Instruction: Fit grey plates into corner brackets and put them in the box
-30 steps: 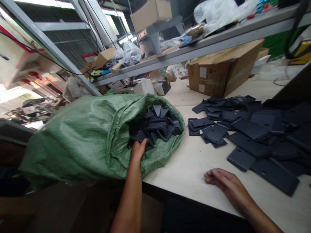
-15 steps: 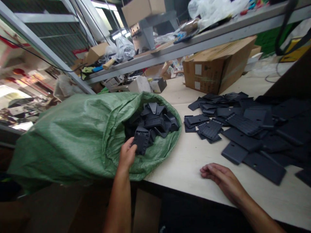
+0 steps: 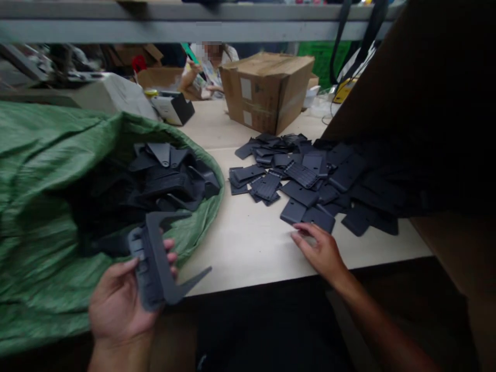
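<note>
My left hand (image 3: 122, 299) grips a dark grey plastic bracket (image 3: 157, 263) with two pointed arms, held in front of the mouth of a green woven sack (image 3: 42, 155). Inside the sack lie many similar dark plastic brackets (image 3: 166, 178). My right hand (image 3: 320, 250) hovers over the table's front part with thumb and fingers apart and nothing between them. Its fingertips come close to the near edge of a pile of flat black plastic plates (image 3: 298, 192); whether they touch is unclear.
A cardboard box (image 3: 267, 93) stands at the back of the pale table (image 3: 240, 258). Left of it is a small white and black box (image 3: 174, 108). Another person (image 3: 209, 72) sits behind the table. A shelf beam (image 3: 194, 28) crosses above, and a dark panel (image 3: 418, 88) leans at right.
My left hand has drawn the bracket out of the sack's mouth toward me and turned it. My right hand has moved nearer the plates and its fingers have spread. The view has swung right.
</note>
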The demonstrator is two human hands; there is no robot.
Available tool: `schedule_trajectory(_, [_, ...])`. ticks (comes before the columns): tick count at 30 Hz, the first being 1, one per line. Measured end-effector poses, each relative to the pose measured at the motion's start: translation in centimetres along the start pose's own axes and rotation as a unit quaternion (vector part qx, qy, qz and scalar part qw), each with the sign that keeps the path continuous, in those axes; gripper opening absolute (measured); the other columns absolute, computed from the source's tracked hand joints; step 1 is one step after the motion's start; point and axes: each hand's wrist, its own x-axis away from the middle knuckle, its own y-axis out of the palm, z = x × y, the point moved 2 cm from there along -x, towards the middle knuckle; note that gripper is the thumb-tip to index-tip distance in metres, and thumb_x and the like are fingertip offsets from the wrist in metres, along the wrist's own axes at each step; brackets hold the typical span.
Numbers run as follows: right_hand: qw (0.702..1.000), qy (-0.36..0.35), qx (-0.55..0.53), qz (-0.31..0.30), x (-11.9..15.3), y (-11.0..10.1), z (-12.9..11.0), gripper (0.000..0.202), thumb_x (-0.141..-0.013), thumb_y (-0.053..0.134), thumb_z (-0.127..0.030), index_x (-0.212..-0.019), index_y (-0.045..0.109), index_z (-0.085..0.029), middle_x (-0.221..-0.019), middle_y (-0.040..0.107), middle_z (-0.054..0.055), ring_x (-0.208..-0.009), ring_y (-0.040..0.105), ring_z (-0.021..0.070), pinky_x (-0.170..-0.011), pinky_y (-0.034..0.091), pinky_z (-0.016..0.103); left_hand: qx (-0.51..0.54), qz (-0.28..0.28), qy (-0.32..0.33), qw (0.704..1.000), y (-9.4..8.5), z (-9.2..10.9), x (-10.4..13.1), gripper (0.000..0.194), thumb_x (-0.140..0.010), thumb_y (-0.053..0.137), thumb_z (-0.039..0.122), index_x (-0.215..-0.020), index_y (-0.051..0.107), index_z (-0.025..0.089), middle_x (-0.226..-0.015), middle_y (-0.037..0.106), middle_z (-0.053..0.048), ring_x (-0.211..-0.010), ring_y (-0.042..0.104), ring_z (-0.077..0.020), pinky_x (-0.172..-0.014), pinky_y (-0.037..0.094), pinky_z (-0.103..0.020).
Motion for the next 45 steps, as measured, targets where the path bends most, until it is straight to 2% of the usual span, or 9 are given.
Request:
schedule_trajectory(3, [0.979, -0.091, 0.164, 0.086, -0.4, -3.8, 0.9, 0.039, -0.094, 0.073, -0.046, -0.124, 0.078, -0.022, -0.132, 0.073, 0.015, -0.126, 0.065, 0.0360, -0.113, 0.049, 0.055, 0.025, -0.168, -0.134, 0.976, 0.1, -4.7, 1.0, 0.058, -0.067, 0.075, 0.031, -0.124, 0.078, 0.020, -0.103, 0.083, -0.014, -0.072, 0.078, -0.0276, -0.056, 0.067, -0.037])
schedule_trajectory(6, [0.936, -0.130, 0.304, 0.120, -0.9, -5.9, 2.7, 0.048, -0.092, 0.070, -0.045, -0.131, 0.074, -0.018, -0.139, 0.069, 0.020, -0.131, 0.060, 0.0409, -0.117, 0.046, 0.061, 0.081, -0.340, -0.233, 0.908, 1.0, -8.4, 2.6, 0.043, -0.084, 0.073, 0.033, -0.125, 0.080, 0.019, -0.106, 0.083, -0.014, -0.081, 0.080, -0.0255, -0.067, 0.068, -0.033])
schedule_trajectory(11, [0.927, -0.075, 0.356, 0.092, -2.1, -6.4, 4.9, 0.053, -0.084, 0.074, -0.039, -0.133, 0.074, -0.020, -0.142, 0.064, 0.021, -0.136, 0.056, 0.0437, -0.117, 0.046, 0.063, 0.142, -0.451, -0.320, 0.821, 2.1, -10.8, 4.7, 0.048, -0.101, 0.058, 0.042, -0.135, 0.077, 0.013, -0.114, 0.081, -0.019, -0.094, 0.082, -0.0285, -0.080, 0.068, -0.035])
schedule_trajectory(19, [0.943, -0.082, 0.321, 0.030, -3.3, -3.8, 3.1, 0.050, -0.081, 0.086, -0.043, -0.127, 0.079, -0.025, -0.128, 0.070, 0.015, -0.124, 0.064, 0.0374, -0.112, 0.050, 0.054, 0.129, -0.408, -0.260, 0.866, 1.3, -11.1, 4.4, 0.048, -0.094, 0.067, 0.044, -0.129, 0.079, 0.014, -0.101, 0.082, -0.015, -0.079, 0.079, -0.0269, -0.074, 0.068, -0.040])
schedule_trajectory(22, [0.980, -0.035, 0.196, 0.024, -4.9, -2.3, 1.9, 0.055, -0.071, 0.093, -0.047, -0.119, 0.081, -0.023, -0.123, 0.072, 0.013, -0.118, 0.064, 0.0354, -0.107, 0.050, 0.052, 0.123, -0.387, -0.255, 0.877, 1.4, -11.8, 4.6, 0.051, -0.091, 0.069, 0.046, -0.129, 0.078, 0.013, -0.101, 0.081, -0.015, -0.078, 0.077, -0.0260, -0.074, 0.068, -0.042])
schedule_trajectory(29, [0.993, 0.094, -0.007, -0.066, -9.5, -1.5, -1.3, 0.054, -0.065, 0.091, -0.062, -0.094, 0.081, -0.017, -0.077, 0.068, 0.002, -0.066, 0.056, 0.0154, -0.059, 0.045, 0.029, 0.095, -0.402, -0.251, 0.876, 2.0, -12.5, 5.9, 0.056, -0.089, 0.068, 0.052, -0.127, 0.076, 0.012, -0.109, 0.079, -0.018, -0.089, 0.078, -0.0309, -0.085, 0.065, -0.046])
schedule_trajectory(36, [0.979, 0.135, -0.050, -0.144, -4.3, 0.1, -1.7, 0.049, -0.066, 0.093, -0.058, -0.093, 0.081, -0.018, -0.077, 0.070, 0.002, -0.064, 0.056, 0.0134, -0.052, 0.038, 0.024, 0.018, -0.366, -0.210, 0.907, 0.6, -12.4, 5.9, 0.054, -0.088, 0.068, 0.056, -0.117, 0.077, 0.011, -0.107, 0.078, -0.019, -0.084, 0.078, -0.0338, -0.077, 0.064, -0.044])
schedule_trajectory(40, [0.987, 0.100, -0.043, -0.118, -2.7, 1.7, -1.2, 0.048, -0.063, 0.095, -0.056, -0.089, 0.080, -0.019, -0.079, 0.073, 0.003, -0.068, 0.061, 0.0164, -0.057, 0.045, 0.028, -0.012, -0.322, -0.202, 0.925, 0.1, -13.0, 5.0, 0.052, -0.089, 0.068, 0.057, -0.112, 0.076, 0.011, -0.103, 0.078, -0.018, -0.081, 0.078, -0.0321, -0.075, 0.065, -0.043])
schedule_trajectory(45, [0.998, 0.051, -0.038, 0.001, -5.1, 0.7, -0.7, 0.039, -0.072, 0.089, -0.053, -0.087, 0.076, -0.019, -0.080, 0.070, 0.001, -0.070, 0.057, 0.0158, -0.063, 0.045, 0.030, -0.020, -0.298, -0.205, 0.932, 0.1, -14.0, 4.4, 0.050, -0.092, 0.066, 0.056, -0.111, 0.074, 0.011, -0.096, 0.078, -0.016, -0.081, 0.079, -0.0308, -0.079, 0.066, -0.044])
